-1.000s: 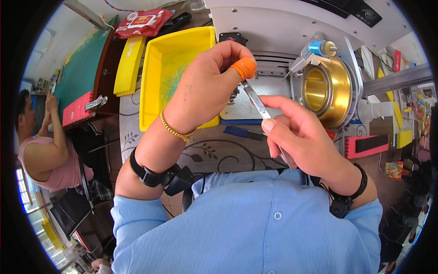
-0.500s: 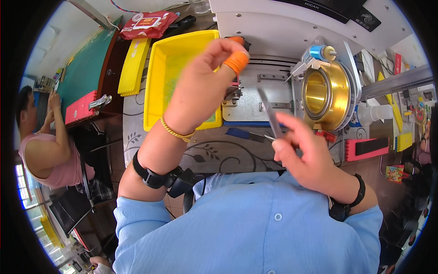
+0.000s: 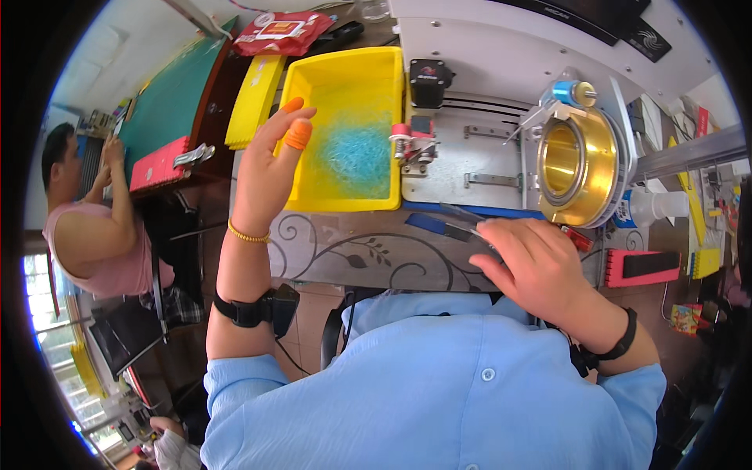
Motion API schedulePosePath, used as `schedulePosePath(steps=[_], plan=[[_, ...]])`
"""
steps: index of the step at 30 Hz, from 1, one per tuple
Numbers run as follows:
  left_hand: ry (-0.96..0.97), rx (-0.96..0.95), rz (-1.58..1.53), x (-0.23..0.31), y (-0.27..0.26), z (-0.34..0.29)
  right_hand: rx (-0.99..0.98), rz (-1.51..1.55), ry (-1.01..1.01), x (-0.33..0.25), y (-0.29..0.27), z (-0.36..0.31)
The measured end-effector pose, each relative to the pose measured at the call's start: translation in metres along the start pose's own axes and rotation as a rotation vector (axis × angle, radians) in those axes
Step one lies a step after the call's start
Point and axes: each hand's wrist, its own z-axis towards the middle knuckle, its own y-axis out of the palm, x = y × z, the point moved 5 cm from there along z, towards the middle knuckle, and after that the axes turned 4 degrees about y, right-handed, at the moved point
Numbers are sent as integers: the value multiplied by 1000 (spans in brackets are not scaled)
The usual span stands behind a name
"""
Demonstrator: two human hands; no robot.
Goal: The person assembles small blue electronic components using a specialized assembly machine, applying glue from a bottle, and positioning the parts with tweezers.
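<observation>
The left hand (image 3: 270,168) is raised above the left edge of the yellow tray (image 3: 345,125), fingers spread loosely and holding nothing; orange rubber finger cots (image 3: 298,135) cover at least two of its fingertips. The right hand (image 3: 533,270) lies low on the patterned tabletop (image 3: 352,254), fingers curled down over the handle end of a pair of slim metal tweezers (image 3: 464,223); whether it grips them or merely rests on them cannot be told.

The tweezers lie nearly flat just in front of the grey machine base (image 3: 462,160), their long axis running from the right hand's fingertips up and to the left, the tips pointing toward the tray's near right corner. They sit beside a blue strip (image 3: 431,225) on the table. The right hand is on them; the left hand is well apart, on the far side of the tray.

In the tray lies a loose heap of fine blue fibres (image 3: 356,153), just right of the left hand's fingertips and nearer to that hand than to the other. A brass-coloured ring fixture (image 3: 576,164) stands right of the base. Another person (image 3: 94,227) in a pink top works at the far left.
</observation>
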Motion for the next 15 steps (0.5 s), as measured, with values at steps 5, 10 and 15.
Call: schedulePosePath(steps=[5,10,15], plan=[[-120,78,-184,-3,-5,2,175,14,-181,-19,-34,49],[-17,136,-119,35,13,-5,347,-189,-56,-9,-23,87],[237,44,-39,78,51,-26,281,-214,-15,-2,-12,92]])
